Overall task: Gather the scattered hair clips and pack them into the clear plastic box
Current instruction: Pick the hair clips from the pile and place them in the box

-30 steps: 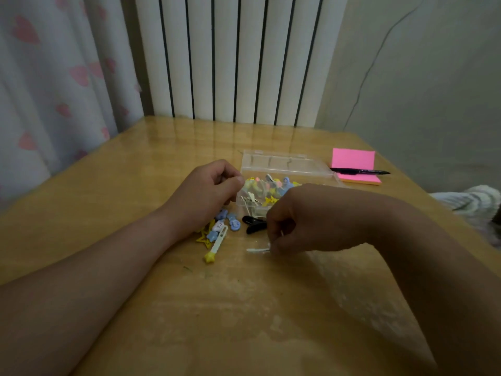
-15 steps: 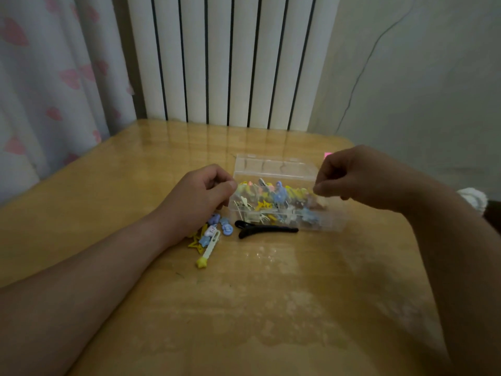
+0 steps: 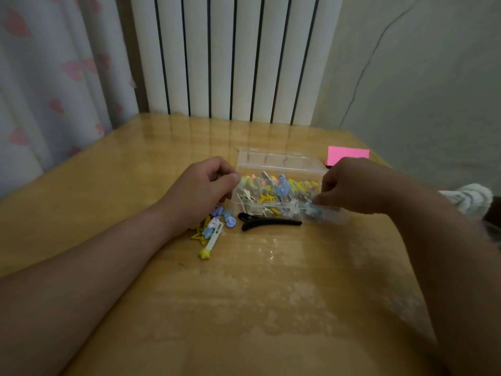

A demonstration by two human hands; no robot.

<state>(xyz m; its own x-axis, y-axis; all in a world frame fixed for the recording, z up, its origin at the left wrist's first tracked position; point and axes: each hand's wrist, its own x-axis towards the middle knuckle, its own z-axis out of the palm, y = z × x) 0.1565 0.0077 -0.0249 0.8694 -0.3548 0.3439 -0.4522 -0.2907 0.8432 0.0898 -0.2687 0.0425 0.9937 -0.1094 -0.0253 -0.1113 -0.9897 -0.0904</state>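
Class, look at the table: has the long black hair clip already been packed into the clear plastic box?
No. The black hair clip lies on the table just in front of the clear plastic box, outside its near wall.

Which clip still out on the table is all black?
The long black plastic clip, lying flat right in front of the clear plastic box. The other loose clips, beside the left hand, are blue, white and yellow.

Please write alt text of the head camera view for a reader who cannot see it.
Two bare hands meet a clear plastic box full of colourful hair clips on a wooden table: left hand at its left wall, right hand over its right end. A black clip and small clips lie outside.
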